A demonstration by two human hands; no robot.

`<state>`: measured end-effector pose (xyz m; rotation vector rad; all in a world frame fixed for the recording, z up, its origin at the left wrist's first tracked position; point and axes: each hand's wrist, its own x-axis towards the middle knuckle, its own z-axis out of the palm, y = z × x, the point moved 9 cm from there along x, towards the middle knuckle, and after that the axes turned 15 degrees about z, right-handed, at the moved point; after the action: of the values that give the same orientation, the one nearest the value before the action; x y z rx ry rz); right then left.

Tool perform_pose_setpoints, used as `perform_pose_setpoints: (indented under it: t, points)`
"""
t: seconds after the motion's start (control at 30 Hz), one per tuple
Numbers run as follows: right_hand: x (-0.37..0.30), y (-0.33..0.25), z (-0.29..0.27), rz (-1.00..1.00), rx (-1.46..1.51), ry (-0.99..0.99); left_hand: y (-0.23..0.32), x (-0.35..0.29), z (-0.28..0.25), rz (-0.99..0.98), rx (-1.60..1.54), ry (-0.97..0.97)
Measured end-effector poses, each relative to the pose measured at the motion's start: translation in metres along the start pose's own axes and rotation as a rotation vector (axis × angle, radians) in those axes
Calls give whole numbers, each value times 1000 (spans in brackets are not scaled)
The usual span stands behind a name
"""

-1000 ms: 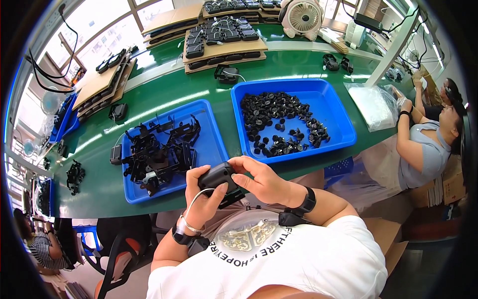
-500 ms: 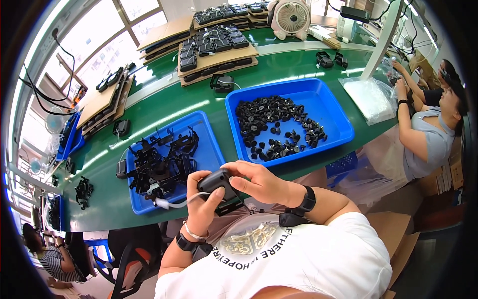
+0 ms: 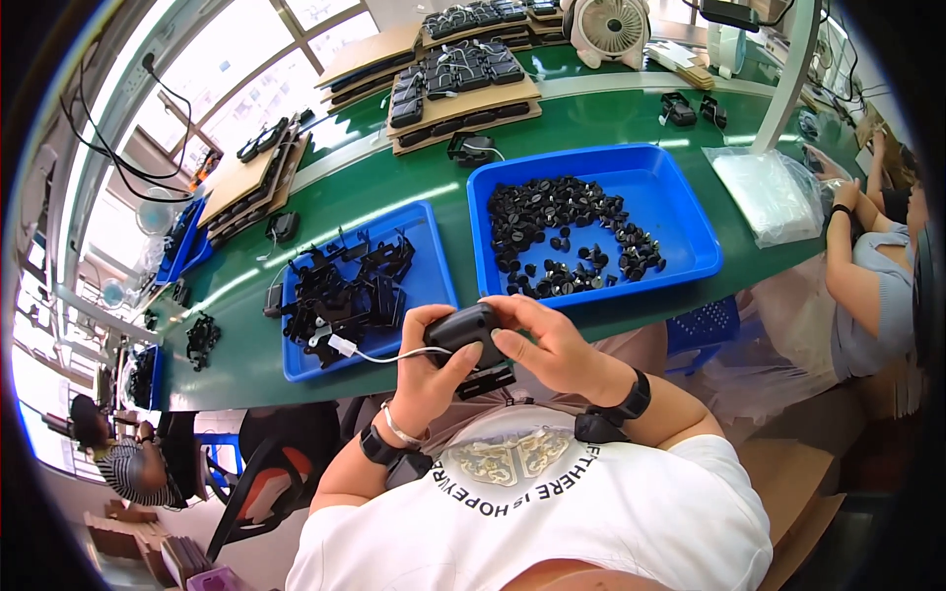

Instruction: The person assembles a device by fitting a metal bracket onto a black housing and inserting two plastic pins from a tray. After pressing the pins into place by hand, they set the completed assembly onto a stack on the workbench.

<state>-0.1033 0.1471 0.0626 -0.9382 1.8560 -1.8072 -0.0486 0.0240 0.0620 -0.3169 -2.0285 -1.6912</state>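
In front of my chest I hold a rounded black plastic device (image 3: 461,333) with a white cable ending in a white plug (image 3: 342,345). My left hand (image 3: 426,369) is closed around its left side, thumb across the near face. My right hand (image 3: 554,347) grips the right end between thumb and fingers. A black bracket (image 3: 488,381) shows under the device; how it is joined is hidden. Beyond my left hand, a blue tray (image 3: 434,241) holds a heap of black brackets (image 3: 345,291). A larger blue tray (image 3: 680,222) to the right holds many black-headed thumbscrews (image 3: 542,222).
The green table (image 3: 581,116) bears cardboard stacks of black devices (image 3: 463,74), a fan (image 3: 606,30) and a clear plastic bag (image 3: 769,197). A pole (image 3: 791,79) rises at right. A co-worker (image 3: 867,271) sits at right, another person (image 3: 138,463) at far left. An office chair (image 3: 286,473) stands behind my left.
The scene has shifted right in view as my head turned. My right hand's fingers have moved from over the device to its right end. Both hands still hold it.
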Motion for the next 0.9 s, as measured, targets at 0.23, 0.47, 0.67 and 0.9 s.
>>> perform_pose_setpoints:
  t: [0.23,0.47,0.67,0.9]
  points:
    - [-32,-9,-12,-4,17,0,29,-5,25,145,123,-67]
    - [-29,-1,-11,115,281,-4,20,-6,29,-52,34,-83]
    - [-11,1,-6,106,161,-20,22,6,13,162,160,-79]
    - [10,11,-6,115,163,56,1,23,2,208,130,-114]
